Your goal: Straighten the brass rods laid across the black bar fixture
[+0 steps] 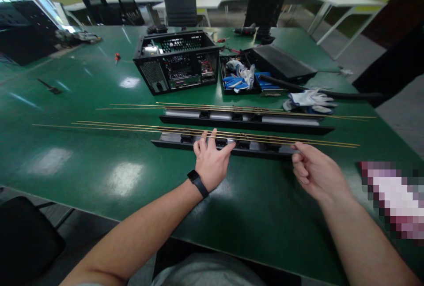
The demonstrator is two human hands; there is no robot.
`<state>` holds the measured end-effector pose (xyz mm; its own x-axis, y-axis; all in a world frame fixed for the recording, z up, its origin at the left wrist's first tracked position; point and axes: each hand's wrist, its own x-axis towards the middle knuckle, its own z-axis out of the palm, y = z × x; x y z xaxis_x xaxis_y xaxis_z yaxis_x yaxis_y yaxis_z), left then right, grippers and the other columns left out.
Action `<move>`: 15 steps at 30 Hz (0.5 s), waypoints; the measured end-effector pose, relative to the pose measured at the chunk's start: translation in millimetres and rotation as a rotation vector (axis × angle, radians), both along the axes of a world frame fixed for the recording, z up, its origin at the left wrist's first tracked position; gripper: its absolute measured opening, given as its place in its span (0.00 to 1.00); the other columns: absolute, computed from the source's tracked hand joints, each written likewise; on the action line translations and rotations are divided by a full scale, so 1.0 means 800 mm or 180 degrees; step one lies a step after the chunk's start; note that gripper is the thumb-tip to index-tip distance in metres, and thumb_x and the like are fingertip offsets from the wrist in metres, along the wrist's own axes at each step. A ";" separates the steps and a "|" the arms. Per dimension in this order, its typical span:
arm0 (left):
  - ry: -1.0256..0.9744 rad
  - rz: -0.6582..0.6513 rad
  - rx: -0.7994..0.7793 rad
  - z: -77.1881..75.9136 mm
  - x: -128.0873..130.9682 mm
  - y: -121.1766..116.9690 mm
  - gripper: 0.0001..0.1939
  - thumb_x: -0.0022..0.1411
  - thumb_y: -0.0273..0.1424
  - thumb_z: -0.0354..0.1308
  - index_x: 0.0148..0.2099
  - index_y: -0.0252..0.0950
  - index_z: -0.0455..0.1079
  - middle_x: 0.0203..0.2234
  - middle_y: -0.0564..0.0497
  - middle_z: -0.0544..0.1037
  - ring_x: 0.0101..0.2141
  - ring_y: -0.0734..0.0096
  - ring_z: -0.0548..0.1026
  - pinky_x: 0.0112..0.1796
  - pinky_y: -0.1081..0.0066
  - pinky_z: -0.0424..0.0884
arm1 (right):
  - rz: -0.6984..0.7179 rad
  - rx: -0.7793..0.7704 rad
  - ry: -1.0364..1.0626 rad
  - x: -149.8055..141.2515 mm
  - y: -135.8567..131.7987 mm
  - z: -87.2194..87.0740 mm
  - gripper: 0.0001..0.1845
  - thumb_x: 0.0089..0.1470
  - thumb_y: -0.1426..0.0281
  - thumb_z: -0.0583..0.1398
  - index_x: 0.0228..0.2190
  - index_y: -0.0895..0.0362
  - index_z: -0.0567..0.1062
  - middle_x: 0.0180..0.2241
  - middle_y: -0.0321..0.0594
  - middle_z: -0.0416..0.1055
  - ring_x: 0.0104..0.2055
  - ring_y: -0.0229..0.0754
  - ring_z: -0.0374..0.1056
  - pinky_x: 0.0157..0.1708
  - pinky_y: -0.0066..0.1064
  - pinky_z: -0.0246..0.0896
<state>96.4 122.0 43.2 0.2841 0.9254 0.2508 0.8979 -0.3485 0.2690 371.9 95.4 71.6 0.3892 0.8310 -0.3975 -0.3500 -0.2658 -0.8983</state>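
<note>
My left hand [212,159], a dark band on its wrist, is spread over the near black channel [172,143]; its fingers reach to thin brass-coloured rods [135,129] lying lengthwise across it. My right hand [316,169] is at the channel's right end, thumb and forefinger pinched at the lowest rod, the other fingers curled. Its fingertips partly hide the pinched spot. Inside the channel are dark blocks [243,144] and pale grey surfaces. Just behind, a second black channel [238,123] lies roughly parallel, with more brass-coloured rods [132,107] over it.
An open black computer case [177,67] stands on the green table [82,153]. To its right are a black tray [228,88] with gloves [240,76], a flat black panel [285,63] and another glove pair [311,99]. A blurred-out patch [394,197] covers the right side.
</note>
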 end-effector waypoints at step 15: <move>-0.0126 0.0011 -0.0023 0.000 -0.001 0.000 0.22 0.78 0.35 0.56 0.67 0.59 0.79 0.77 0.40 0.63 0.75 0.32 0.56 0.65 0.32 0.59 | -0.0343 -0.0262 0.0167 -0.008 -0.001 0.029 0.03 0.63 0.71 0.65 0.36 0.59 0.78 0.24 0.32 0.66 0.14 0.28 0.50 0.08 0.21 0.41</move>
